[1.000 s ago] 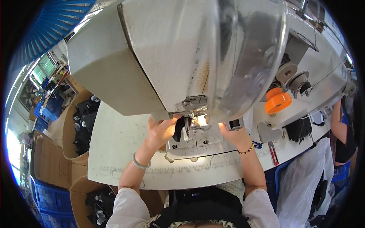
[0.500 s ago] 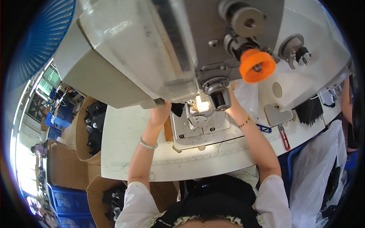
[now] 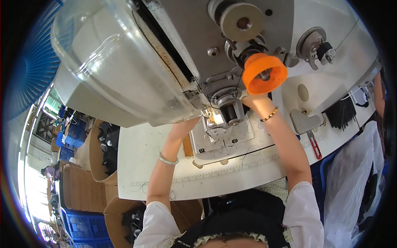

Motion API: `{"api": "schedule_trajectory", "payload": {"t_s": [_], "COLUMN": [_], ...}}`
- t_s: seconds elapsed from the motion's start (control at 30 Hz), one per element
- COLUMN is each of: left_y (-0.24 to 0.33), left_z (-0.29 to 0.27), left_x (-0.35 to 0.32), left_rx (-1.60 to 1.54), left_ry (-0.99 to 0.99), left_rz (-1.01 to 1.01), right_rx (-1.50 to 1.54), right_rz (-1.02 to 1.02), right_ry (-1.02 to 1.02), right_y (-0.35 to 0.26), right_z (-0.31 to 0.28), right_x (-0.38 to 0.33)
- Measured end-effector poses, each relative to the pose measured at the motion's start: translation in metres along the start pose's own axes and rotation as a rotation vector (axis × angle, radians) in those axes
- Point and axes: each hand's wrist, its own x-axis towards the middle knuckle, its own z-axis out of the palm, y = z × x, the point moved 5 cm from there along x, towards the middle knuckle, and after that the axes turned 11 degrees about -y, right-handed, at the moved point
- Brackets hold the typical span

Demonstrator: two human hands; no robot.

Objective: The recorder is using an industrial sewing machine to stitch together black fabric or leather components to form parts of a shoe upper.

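A large sewing machine head [image 3: 128, 78] hangs over the table and covers much of the work area. My left hand [image 3: 185, 128] reaches under its left side, beside the lit needle area [image 3: 213, 118]; the fingers are hidden behind the housing. My right hand [image 3: 257, 104] is right of the needle area, just below an orange cup-shaped part [image 3: 253, 82] on the machine's front. Its fingertips are hidden behind a dark round metal part [image 3: 231, 111]. Between my hands lies the metal bed plate [image 3: 223, 145], specked with lint. Whatever either hand holds cannot be seen.
Red-handled thread snips [image 3: 315, 146] and a bundle of black strips [image 3: 341, 113] lie on the white table [image 3: 157, 142] at right. Cardboard boxes with black pieces [image 3: 109, 142] and blue crates [image 3: 84, 223] stand left. Clear plastic sheeting [image 3: 347, 177] hangs right, near another person's arm [image 3: 379, 95].
The view has shifted nearer the machine head. My right hand has moved farther back and shows more beneath the orange part. The black piece beside my left hand is now hidden.
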Motion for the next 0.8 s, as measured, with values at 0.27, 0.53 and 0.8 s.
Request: {"api": "schedule_trajectory", "payload": {"t_s": [0.27,0.53,0.8], "left_y": [0.026,0.078,0.102], "left_z": [0.005,-0.019,-0.045], "left_x": [0.032,0.044,0.034], "left_rx": [0.069,0.243,-0.076], "left_ry": [-0.213,0.002,0.321], "left_rz": [-0.393,-0.172,-0.166], "right_rx": [0.228,0.122,0.039], "right_rz": [0.148,-0.01,0.012], "right_ry": [-0.137,-0.106,-0.147], "right_y": [0.026,0.017,-0.01], "right_z": [0.043,0.036,-0.003], "right_x": [-0.015,-0.014,-0.022]}}
